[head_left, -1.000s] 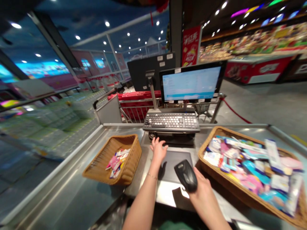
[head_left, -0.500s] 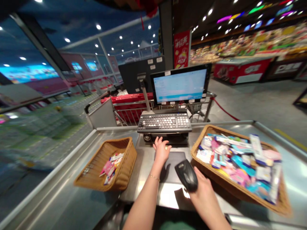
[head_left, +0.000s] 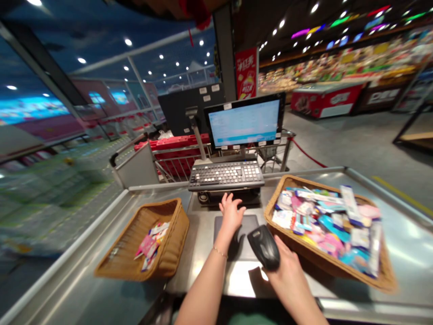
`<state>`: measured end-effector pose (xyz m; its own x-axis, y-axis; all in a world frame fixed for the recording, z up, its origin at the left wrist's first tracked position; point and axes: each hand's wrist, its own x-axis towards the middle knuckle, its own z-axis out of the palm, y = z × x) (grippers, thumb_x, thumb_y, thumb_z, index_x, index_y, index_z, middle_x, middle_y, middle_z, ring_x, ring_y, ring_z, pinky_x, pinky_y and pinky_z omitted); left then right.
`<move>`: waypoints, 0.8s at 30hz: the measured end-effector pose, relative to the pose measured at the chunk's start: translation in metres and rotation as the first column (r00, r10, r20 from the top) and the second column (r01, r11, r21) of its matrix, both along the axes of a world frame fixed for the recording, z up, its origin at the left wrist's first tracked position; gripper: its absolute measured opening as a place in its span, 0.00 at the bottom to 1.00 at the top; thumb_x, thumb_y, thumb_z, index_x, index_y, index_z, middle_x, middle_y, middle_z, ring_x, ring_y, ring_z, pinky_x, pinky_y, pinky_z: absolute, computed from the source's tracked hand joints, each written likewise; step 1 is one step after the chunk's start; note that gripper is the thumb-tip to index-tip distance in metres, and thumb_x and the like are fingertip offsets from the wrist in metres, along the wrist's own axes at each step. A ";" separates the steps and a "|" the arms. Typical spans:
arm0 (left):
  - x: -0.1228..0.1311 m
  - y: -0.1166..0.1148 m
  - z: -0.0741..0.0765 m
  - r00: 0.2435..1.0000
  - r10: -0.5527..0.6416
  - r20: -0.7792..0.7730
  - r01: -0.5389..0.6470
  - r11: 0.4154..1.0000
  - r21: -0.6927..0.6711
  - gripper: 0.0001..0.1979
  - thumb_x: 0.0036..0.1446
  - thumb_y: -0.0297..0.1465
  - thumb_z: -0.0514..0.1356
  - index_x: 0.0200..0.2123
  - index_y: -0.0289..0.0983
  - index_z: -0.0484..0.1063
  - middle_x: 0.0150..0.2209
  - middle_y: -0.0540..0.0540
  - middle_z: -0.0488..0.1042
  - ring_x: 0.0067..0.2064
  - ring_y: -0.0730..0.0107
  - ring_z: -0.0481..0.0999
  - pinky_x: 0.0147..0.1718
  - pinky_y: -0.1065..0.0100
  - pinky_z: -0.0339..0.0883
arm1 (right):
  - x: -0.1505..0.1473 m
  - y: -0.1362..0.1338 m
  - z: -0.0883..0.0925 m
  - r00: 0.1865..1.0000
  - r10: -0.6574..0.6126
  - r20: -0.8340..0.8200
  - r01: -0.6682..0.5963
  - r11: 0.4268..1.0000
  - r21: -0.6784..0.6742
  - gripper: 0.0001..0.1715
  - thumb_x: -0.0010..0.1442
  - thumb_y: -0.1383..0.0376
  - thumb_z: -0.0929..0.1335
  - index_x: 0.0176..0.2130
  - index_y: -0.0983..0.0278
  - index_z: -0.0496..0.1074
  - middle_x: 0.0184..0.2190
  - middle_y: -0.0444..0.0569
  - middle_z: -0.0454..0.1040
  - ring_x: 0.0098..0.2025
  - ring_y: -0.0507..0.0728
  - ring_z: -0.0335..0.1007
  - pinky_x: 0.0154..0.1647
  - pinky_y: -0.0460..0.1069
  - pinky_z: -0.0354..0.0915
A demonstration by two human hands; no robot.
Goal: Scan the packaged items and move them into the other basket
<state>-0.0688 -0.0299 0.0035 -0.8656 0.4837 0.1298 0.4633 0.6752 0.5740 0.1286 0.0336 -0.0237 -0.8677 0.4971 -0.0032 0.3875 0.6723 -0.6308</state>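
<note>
Stainless checkout counter (head_left: 399, 234) carries a larger wicker basket (head_left: 324, 192) and a smaller wicker basket (head_left: 172, 225), both holding small packets (head_left: 324, 230), either side of the keyboard (head_left: 226, 176). Left hand (head_left: 232, 215) open, fingers lightly curled, just before the keyboard, holding nothing. Right hand (head_left: 287, 266) closed around a black handheld barcode scanner (head_left: 264, 247).

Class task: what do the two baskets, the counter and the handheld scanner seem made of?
Tan woven baskets: wicker or plastic, matte, plaited strands showing. Grey counter: stainless steel, glossy, reflecting lights. Black handheld scanner: probably moulded plastic, smooth curved shell with soft sheen.
</note>
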 end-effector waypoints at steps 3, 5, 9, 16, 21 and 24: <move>0.001 0.006 0.000 1.000 -0.020 -0.002 0.020 1.000 0.002 0.14 0.55 0.32 0.61 0.45 0.42 0.76 0.63 0.41 0.63 0.68 0.53 0.48 0.63 0.42 0.45 | 0.001 0.001 0.002 1.000 -0.023 0.003 0.023 1.000 0.019 0.33 0.52 0.69 0.63 0.57 0.61 0.68 0.61 0.58 0.66 0.67 0.68 0.52 0.60 0.70 0.57; 0.003 0.011 -0.001 0.999 -0.040 -0.013 0.040 0.999 0.007 0.14 0.55 0.32 0.61 0.46 0.41 0.76 0.63 0.41 0.63 0.68 0.53 0.48 0.63 0.42 0.45 | 0.003 0.003 0.003 0.999 -0.039 0.011 0.038 0.999 0.022 0.33 0.52 0.69 0.62 0.57 0.62 0.68 0.61 0.59 0.66 0.67 0.69 0.52 0.60 0.70 0.57; 0.006 0.022 -0.002 0.994 -0.100 -0.052 0.101 0.995 0.012 0.15 0.55 0.33 0.61 0.46 0.41 0.76 0.63 0.39 0.63 0.68 0.53 0.49 0.63 0.42 0.47 | 0.007 0.006 0.003 0.998 -0.068 0.011 0.068 0.997 0.028 0.34 0.51 0.70 0.61 0.58 0.65 0.67 0.62 0.60 0.64 0.67 0.68 0.51 0.61 0.70 0.56; 0.017 0.039 -0.001 0.978 -0.187 -0.090 0.190 0.981 0.028 0.14 0.55 0.31 0.61 0.45 0.40 0.76 0.62 0.40 0.64 0.68 0.53 0.50 0.64 0.45 0.48 | 0.015 0.011 -0.004 0.992 -0.123 -0.017 0.124 0.991 0.049 0.35 0.50 0.70 0.62 0.58 0.64 0.68 0.61 0.57 0.65 0.67 0.67 0.53 0.61 0.67 0.57; 0.031 0.055 0.004 0.963 -0.264 -0.061 0.265 0.964 0.001 0.14 0.54 0.31 0.61 0.45 0.40 0.77 0.63 0.40 0.63 0.69 0.54 0.49 0.64 0.45 0.47 | 0.019 0.015 -0.008 0.984 -0.172 -0.053 0.175 0.982 0.069 0.36 0.49 0.70 0.62 0.58 0.64 0.67 0.61 0.56 0.66 0.66 0.67 0.55 0.60 0.67 0.59; 0.038 0.064 0.005 0.954 -0.297 -0.041 0.297 0.955 -0.013 0.15 0.53 0.31 0.61 0.46 0.40 0.77 0.63 0.39 0.63 0.69 0.53 0.49 0.64 0.45 0.47 | 0.023 0.015 -0.004 0.972 -0.211 -0.103 0.218 0.974 0.065 0.35 0.48 0.70 0.63 0.57 0.63 0.69 0.59 0.55 0.69 0.65 0.66 0.57 0.60 0.65 0.60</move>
<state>-0.0311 0.0338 0.0082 -0.6767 0.7190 0.1588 0.6668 0.5070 0.5462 0.1513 0.0490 -0.0280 -0.7354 0.6671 0.1189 0.4685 0.6274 -0.6220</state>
